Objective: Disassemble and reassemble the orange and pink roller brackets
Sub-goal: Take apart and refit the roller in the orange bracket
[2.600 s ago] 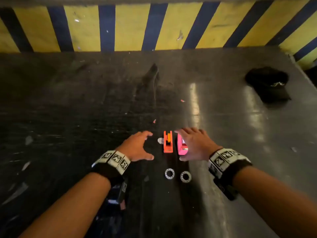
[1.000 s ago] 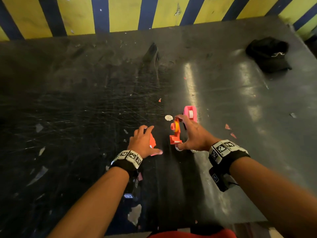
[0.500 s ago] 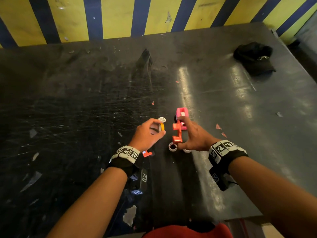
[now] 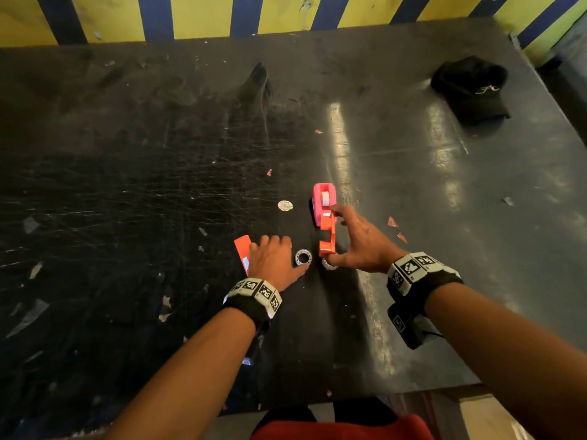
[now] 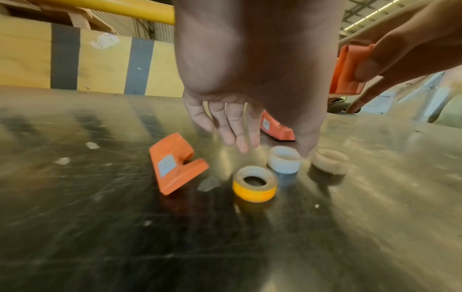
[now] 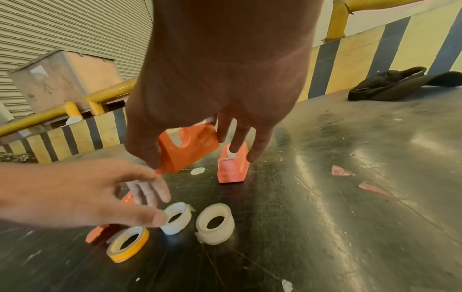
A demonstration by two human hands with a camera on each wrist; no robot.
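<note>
My right hand (image 4: 347, 239) pinches one orange bracket half (image 4: 327, 233) between thumb and fingers, lifted just above the table; in the right wrist view this orange half (image 6: 187, 148) shows an empty slot. The other orange half (image 4: 243, 249) lies flat to the left. The pink bracket (image 4: 322, 201) stands assembled behind, with a white roller in it. My left hand (image 4: 273, 258) hovers open and holds nothing. Below it lie a yellow roller (image 5: 255, 183) and two white rollers (image 6: 175, 217) (image 6: 215, 223). The yellow roller is hidden in the head view.
A black cap (image 4: 470, 90) lies at the far right of the dark, scratched table (image 4: 127, 201). A small white disc (image 4: 285, 205) sits left of the pink bracket. Red scraps (image 4: 397, 230) lie right of my right hand. A yellow and blue striped barrier (image 4: 286, 14) lines the far edge.
My left hand has set the yellow roller down on the table and opened above it. My right hand still holds the orange half, now without the roller.
</note>
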